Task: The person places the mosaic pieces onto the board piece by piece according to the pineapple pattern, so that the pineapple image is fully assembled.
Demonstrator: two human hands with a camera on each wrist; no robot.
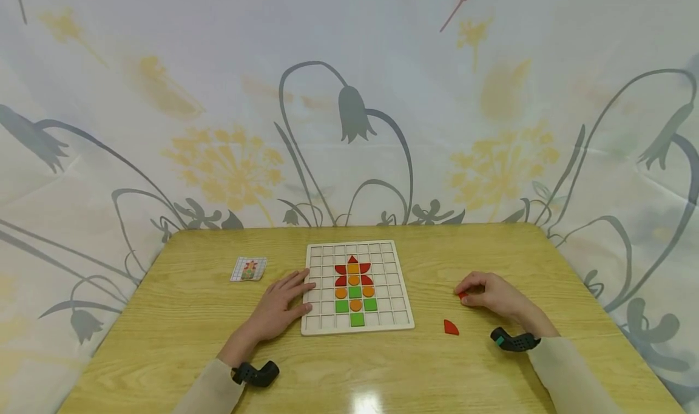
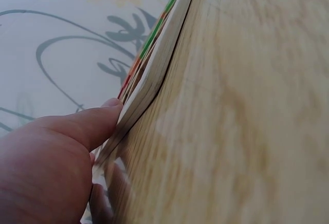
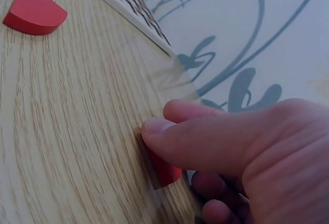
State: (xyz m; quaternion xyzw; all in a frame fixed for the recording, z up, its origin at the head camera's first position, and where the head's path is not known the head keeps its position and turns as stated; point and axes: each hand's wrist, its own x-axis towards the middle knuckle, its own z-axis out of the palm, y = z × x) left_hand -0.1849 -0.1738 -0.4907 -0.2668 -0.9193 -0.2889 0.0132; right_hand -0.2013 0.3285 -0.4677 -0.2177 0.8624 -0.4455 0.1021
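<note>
A white gridded board [image 1: 324, 323] lies on the table with red, orange and green wooden pieces set in its squares. My left hand [image 1: 278, 305] rests at the board's left edge, fingers extended; in the left wrist view the thumb [image 2: 97, 124] touches the board's side. Right of the board, my right hand [image 1: 494, 294] pinches a red piece [image 3: 167, 172] between thumb and fingers, low over the table; the fingers hide much of it. Another red piece, a quarter circle [image 1: 451, 327], lies on the table between that hand and the board.
A small picture card [image 1: 240, 270] with a similar coloured pattern on a grid lies left of the board. The wooden table [image 1: 164, 317] ends at the back against a flower-printed curtain [image 1: 415, 159]. Each wrist wears a black camera band.
</note>
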